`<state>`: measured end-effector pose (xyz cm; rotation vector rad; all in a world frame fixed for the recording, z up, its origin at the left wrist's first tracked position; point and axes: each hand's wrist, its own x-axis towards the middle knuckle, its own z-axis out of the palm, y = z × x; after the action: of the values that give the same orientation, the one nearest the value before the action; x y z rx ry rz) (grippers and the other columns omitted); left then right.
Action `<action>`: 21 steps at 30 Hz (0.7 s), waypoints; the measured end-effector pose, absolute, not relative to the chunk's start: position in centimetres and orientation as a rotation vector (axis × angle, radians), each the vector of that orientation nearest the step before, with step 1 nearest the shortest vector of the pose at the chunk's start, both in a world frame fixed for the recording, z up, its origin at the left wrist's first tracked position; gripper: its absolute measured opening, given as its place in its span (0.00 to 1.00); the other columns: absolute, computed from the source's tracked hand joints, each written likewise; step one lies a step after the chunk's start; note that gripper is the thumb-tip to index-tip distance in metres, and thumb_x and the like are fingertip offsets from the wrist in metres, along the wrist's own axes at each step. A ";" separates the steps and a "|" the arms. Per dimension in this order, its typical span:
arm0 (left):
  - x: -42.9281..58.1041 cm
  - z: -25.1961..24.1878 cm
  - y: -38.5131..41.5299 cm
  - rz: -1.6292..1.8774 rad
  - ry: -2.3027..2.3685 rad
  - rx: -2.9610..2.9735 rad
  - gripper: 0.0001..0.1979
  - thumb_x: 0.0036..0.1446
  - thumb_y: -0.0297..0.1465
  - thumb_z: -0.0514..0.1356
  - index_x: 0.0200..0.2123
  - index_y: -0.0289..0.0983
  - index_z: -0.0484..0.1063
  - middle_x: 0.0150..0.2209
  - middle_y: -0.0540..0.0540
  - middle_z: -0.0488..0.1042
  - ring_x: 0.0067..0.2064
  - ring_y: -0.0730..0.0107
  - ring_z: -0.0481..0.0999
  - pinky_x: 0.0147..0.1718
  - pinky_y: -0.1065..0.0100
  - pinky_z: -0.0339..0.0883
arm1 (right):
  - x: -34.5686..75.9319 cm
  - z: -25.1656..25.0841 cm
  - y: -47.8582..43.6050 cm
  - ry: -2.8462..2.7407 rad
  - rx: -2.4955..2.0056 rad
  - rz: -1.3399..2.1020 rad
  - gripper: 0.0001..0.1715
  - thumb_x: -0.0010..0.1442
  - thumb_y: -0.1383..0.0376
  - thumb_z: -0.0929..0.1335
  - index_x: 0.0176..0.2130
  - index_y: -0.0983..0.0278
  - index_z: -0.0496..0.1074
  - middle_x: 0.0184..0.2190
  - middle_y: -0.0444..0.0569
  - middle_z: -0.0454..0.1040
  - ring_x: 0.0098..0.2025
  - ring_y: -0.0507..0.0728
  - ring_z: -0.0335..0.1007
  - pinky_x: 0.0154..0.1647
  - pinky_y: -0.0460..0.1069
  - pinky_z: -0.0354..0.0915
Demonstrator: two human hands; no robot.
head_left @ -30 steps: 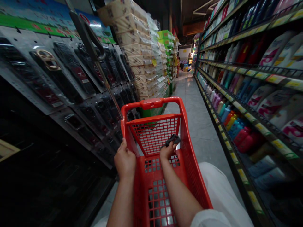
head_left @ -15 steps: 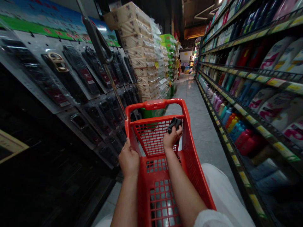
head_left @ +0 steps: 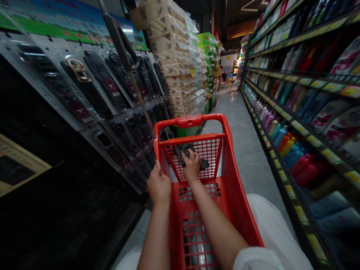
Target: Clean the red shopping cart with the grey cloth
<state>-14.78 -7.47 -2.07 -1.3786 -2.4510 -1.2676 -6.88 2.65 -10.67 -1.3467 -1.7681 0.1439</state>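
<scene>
A red plastic shopping basket point(head_left: 194, 138) with grid walls stands in front of me, tilted toward me, a metal pull rod point(head_left: 140, 99) with a dark grip rising at its left. My left hand point(head_left: 159, 184) is closed round the basket's left rim. Inside, against the far grid panel, my right hand point(head_left: 192, 165) is closed on a dark grey cloth point(head_left: 204, 164). The cloth is bunched, with parts showing on both sides of the fingers. My right palm is hidden from view.
Packaged belts point(head_left: 105, 80) hang on a display at the left. Beyond them rise stacked wrapped packs point(head_left: 176, 56) and green boxes point(head_left: 206, 50). Shelves of bottles point(head_left: 295, 146) line the right side. A grey tiled aisle point(head_left: 233, 101) runs ahead; my white-clad knee point(head_left: 267, 221) is beside the basket.
My right hand has moved left and down across the far grid panel with the grey cloth, away from the panel's top right. My left hand keeps its hold on the rim.
</scene>
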 end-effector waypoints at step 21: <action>-14.0 -1.7 -6.9 -1.374 -2.482 -1.418 0.27 0.54 0.16 0.51 0.58 0.28 0.69 0.57 0.37 0.71 0.58 0.61 0.73 0.57 0.68 0.64 | -7.4 -7.4 3.2 -1.725 -1.314 0.295 0.30 0.58 0.76 0.62 0.51 0.51 0.76 0.57 0.45 0.67 0.54 0.60 0.57 0.54 0.54 0.59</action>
<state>-13.98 -6.94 -1.75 -1.4177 -2.4821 -1.3740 -7.35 3.24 -7.44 -1.3137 -1.7247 0.2952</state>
